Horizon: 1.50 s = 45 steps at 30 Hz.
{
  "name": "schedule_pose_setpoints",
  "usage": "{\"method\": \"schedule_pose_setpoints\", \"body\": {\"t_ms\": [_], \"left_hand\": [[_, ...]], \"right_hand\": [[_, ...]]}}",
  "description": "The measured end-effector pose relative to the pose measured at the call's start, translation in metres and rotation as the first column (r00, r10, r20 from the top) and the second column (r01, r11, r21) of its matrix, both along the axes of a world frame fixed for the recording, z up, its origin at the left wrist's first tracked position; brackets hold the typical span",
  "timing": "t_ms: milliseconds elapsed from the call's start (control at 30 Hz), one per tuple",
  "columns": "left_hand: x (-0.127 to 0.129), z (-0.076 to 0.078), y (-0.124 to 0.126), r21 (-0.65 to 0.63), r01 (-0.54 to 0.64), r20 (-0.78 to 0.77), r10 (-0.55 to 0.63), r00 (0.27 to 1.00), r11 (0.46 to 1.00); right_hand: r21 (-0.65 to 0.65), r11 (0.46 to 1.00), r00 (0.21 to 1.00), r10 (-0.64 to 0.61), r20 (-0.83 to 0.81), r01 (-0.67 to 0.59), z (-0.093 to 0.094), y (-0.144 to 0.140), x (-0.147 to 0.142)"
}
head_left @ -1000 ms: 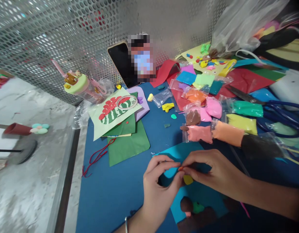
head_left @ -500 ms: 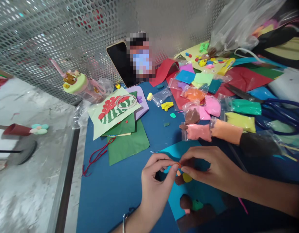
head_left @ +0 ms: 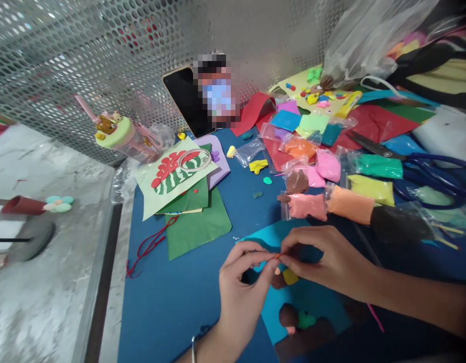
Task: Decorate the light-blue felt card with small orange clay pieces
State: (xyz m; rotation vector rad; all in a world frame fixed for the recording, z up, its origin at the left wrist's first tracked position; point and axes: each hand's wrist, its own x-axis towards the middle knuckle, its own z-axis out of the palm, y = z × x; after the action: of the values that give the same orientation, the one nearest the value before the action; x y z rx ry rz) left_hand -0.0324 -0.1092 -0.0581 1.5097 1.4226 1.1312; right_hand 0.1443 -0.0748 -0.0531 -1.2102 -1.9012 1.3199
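Note:
My left hand [head_left: 242, 285] and my right hand [head_left: 323, 257] meet fingertip to fingertip above a turquoise paper sheet [head_left: 312, 302]. Both pinch one tiny orange clay piece [head_left: 278, 256] between thumb and forefinger. Just under the fingers lie a yellow clay blob [head_left: 290, 276] and a small brown clay piece [head_left: 278, 281] on the sheet. Lower on the sheet sits a brown clay figure [head_left: 304, 335] with a green clay bit [head_left: 305, 319]. A thin bracelet shows on my left wrist.
Bags of coloured clay [head_left: 333, 201] lie behind my hands. Blue-handled scissors [head_left: 425, 171] rest at right. Green paper sheets and a leaf collage with a tape ring [head_left: 180, 174] lie at left, with a red string [head_left: 149, 244]. A phone [head_left: 191, 101] leans against the perforated metal wall [head_left: 104, 55]; a pink bottle [head_left: 121, 133] stands nearby.
Both hands drifted slightly up and left, still pinching the orange piece. The yellow blob and a small brown piece came into sight below the fingers.

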Motion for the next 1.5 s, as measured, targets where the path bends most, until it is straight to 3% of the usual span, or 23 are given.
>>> {"method": "schedule_pose_setpoints", "body": {"t_ms": [233,500,733,900,1133,1367,1500], "left_hand": [[-0.004,-0.001,0.002,0.018,-0.067,0.049,0.067,0.997,0.998],[0.000,0.000,0.001,0.086,0.055,0.107,-0.064,0.992,0.995],[-0.002,-0.001,0.000,0.251,0.037,-0.115,-0.008,0.993,0.967],[-0.003,-0.002,-0.003,0.376,0.119,-0.271,-0.014,0.962,0.919],[-0.002,-0.001,-0.001,0.320,0.133,-0.213,-0.066,0.975,0.938],[-0.005,0.000,0.001,0.168,0.000,-0.122,0.020,0.992,0.986],[-0.005,0.002,0.001,0.191,0.017,-0.086,0.000,0.996,0.981]], "right_hand": [[0.076,0.997,0.999,-0.034,0.006,0.034,0.003,0.006,0.003],[0.052,0.999,0.998,0.016,-0.060,-0.013,0.004,0.003,0.003],[-0.078,0.996,0.992,0.044,-0.122,-0.054,0.009,-0.002,0.002],[-0.185,0.982,0.992,0.014,-0.124,-0.037,0.011,-0.001,0.001],[-0.222,0.973,0.992,0.032,-0.121,-0.059,0.004,0.001,0.002],[-0.097,0.995,1.000,0.011,-0.017,-0.013,0.005,0.005,0.004],[-0.037,0.999,1.000,0.006,-0.006,-0.006,0.004,0.006,0.004]]}}
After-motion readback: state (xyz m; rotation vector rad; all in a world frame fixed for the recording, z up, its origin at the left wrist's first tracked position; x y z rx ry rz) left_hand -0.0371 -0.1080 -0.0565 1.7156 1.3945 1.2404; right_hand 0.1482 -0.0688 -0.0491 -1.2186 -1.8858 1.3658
